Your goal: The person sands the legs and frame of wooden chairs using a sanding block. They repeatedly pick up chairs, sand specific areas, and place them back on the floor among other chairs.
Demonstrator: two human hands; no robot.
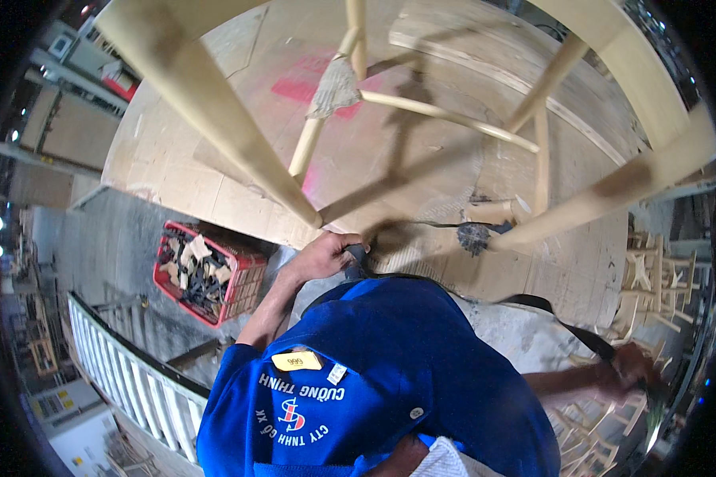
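Observation:
A pale wooden chair frame [227,131] rises over a round wooden table surface [175,171]. My left hand [324,256] is closed on a black strap [358,258], right by the lower end of the near-left chair leg. The strap [577,332] runs across in front of my body to the right, where my right hand [635,372] is closed on it, out past the table's edge. A shiny strip shows below that hand, too blurred to name. A grey cloth-like wrap [336,86] sits round one chair rung. On the table lies a spiky dark bundle [474,237] with a thin black strip.
A red plastic crate [247,286] full of wood and dark scraps stands on the floor at left. Beside it is a white slatted railing [135,374]. Several small wooden chair frames [648,274] stand at right. A curved wooden strip [485,63] lies at the far side.

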